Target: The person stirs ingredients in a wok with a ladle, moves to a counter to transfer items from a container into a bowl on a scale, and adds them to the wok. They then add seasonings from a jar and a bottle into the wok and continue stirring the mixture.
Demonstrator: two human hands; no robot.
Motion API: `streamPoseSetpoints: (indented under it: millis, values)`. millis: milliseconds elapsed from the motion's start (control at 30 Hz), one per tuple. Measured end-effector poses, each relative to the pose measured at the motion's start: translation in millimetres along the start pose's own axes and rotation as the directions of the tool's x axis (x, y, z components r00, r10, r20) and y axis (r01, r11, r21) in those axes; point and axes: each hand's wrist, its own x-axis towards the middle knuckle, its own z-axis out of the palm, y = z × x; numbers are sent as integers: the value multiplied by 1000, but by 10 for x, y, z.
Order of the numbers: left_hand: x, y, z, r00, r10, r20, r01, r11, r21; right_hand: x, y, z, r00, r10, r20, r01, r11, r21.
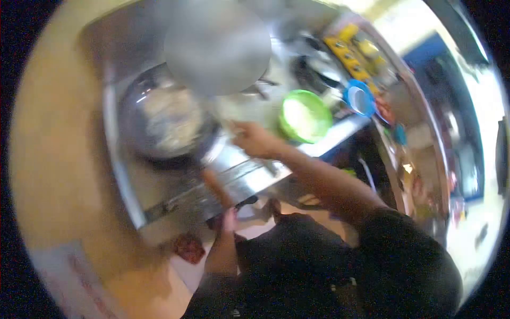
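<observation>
A dark wok [147, 98] with pale, blurred food [178, 119] in it sits at the left of the cooktop. Its brown handle [217, 187] points toward my body, and my left hand [229, 219] is closed around the end of it. To the right of the wok, my right hand [254, 140] forms a fist at the wok's rim. A thin pale streak runs from this fist toward the food; blur hides what kind of utensil it is.
A large round steel lid or pan [218, 48] stands behind the wok. On the right are a bright green bowl [305, 116], a blue-rimmed bowl [359, 99] and a yellow rack [348, 56]. The metal counter edge [260, 178] runs in front of me.
</observation>
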Motion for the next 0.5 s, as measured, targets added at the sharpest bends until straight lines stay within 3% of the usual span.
streamPoseSetpoints:
  millis: [33, 100, 133, 167, 200, 233, 267, 300, 333, 367, 433, 467, 500]
  values:
    - [123, 5, 93, 988, 36, -148, -41, 999, -30, 76, 47, 67, 996, 81, 38, -86, 981, 174]
    - [256, 13, 315, 888, 85, -453, -131, 989, -71, 299, 427, 231, 995, 39, 93, -65, 954, 294]
    - [186, 147, 280, 901, -13, -433, 22, 1000, 15, 401, 608, 312, 992, 19, 121, -61, 934, 353]
    - [111, 278, 234, 906, -112, -409, 173, 978, 115, 386, 751, 372, 995, -57, 78, 48, 993, 104]
    - [19, 433, 207, 901, -209, -380, 307, 927, 218, 185, 745, 325, 990, 0, 143, -3, 1000, 24]
    - [-4, 557, 231, 876, -284, -389, 415, 856, 309, -108, 818, 289, 983, -131, 125, 132, 991, -3]
    - [-11, 652, 343, 863, -325, -387, 468, 802, 370, -536, 821, 87, 977, -121, 176, 90, 981, 172]
    - [3, 754, 453, 857, -346, -382, 496, 757, 426, -701, 1151, 78, 881, -445, 161, 473, 837, -274]
    - [46, 786, 565, 856, -358, -374, 508, 716, 478, -891, 1413, -64, 839, -419, 346, 506, 835, -215]
    - [114, 827, 711, 858, -360, -366, 510, 681, 526, -1337, 1483, -477, 849, -461, 259, 485, 874, -31]
    - [245, 850, 1044, 864, -362, -350, 504, 618, 603, -2004, 1997, -1352, 964, -185, 191, 209, 971, -119]
    - [327, 852, 1256, 866, -364, -344, 499, 587, 637, -2273, 2674, -1625, 999, -39, 4, 39, 999, -37]
    - [403, 847, 1484, 867, -366, -338, 495, 555, 669, -2657, 2883, -2167, 965, 210, -158, -232, 963, -136]
